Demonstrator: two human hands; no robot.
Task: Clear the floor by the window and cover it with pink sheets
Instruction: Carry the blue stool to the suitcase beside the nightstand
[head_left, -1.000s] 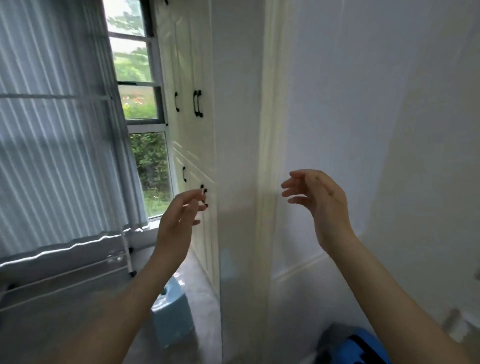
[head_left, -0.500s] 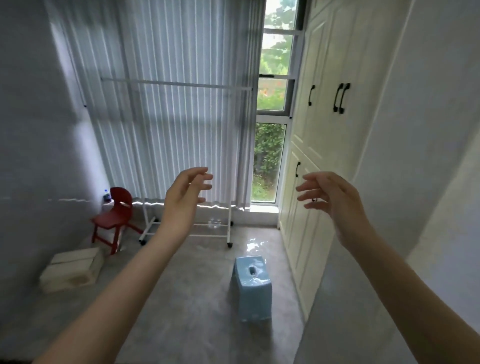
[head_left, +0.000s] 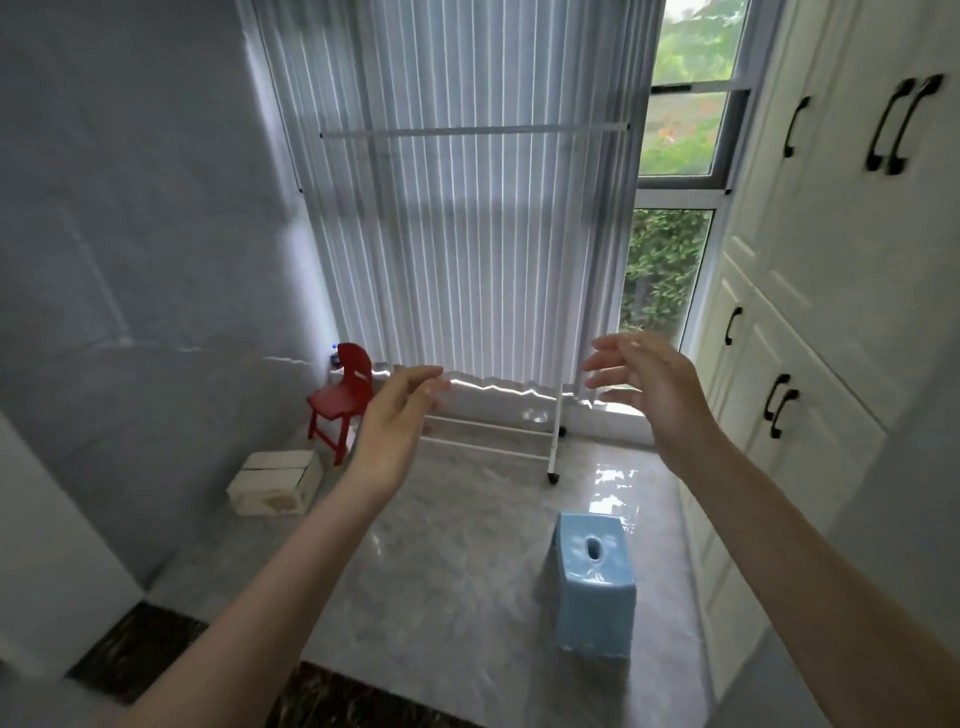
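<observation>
Standing on the pale marble floor (head_left: 441, 561) by the window (head_left: 675, 171): one white clothes rack (head_left: 467, 131) on castors, taken as the landmark for this entry.

Hands, two. Left hand (head_left: 395, 421) raised in front of the rack's lower left rails, fingers straight and slightly spread, holding nothing. Right hand (head_left: 657, 387) raised in front of the rack's right upright, fingers loosely extended, holding nothing. The two hands are apart, palms turned toward each other.

Seating, two items. One red chair (head_left: 345, 397), left of the rack, against the grey wall. One light blue stool (head_left: 592, 584), in front of the rack's right end and nearer the camera, upright, with one oval slot in its top.

Boxes: one off-white cardboard box (head_left: 278, 480), left of the rack and in front of the red chair, on the floor.

Behind the rack: one pale pleated curtain (head_left: 457, 234), covering most of the window; green foliage shows through the uncovered glass to the rack's right.

Right of the rack: one bank of white wardrobe doors (head_left: 841, 249) with black handles, seven handles in view.

Pink sheets: not in view.
</observation>
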